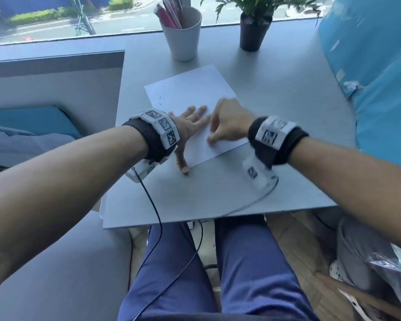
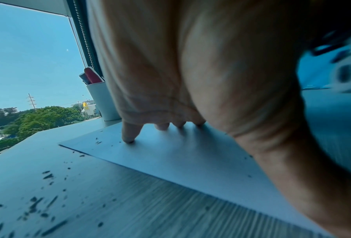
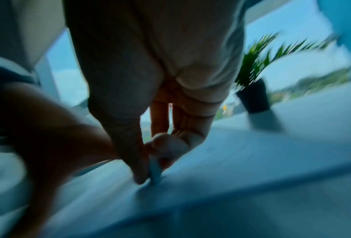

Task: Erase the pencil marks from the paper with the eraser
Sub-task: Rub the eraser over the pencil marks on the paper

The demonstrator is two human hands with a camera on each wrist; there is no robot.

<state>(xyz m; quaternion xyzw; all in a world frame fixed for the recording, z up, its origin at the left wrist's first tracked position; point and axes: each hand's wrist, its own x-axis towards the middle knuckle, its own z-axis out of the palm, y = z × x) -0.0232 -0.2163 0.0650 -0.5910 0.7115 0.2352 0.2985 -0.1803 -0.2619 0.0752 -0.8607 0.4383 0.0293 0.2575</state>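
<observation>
A white sheet of paper (image 1: pixel 190 93) lies at an angle on the grey table (image 1: pixel 287 93). My left hand (image 1: pixel 190 121) lies flat on the sheet's near left part with straight, spread fingers, the thumb on the table at the paper's corner. My right hand (image 1: pixel 220 128) is blurred over the paper's near right part. In the right wrist view its thumb and fingers pinch a small pale eraser (image 3: pixel 155 170) whose lower end touches the paper (image 3: pixel 231 157). A few small dark specks (image 1: pixel 160 100) show near the sheet's left edge.
A white cup (image 1: pixel 183 35) of pens and a black potted plant (image 1: pixel 255 31) stand at the table's far side by the window. Dark eraser crumbs (image 2: pixel 44 201) litter the table left of the paper (image 2: pixel 170 157). A blue cushion (image 1: pixel 375 66) is at the right.
</observation>
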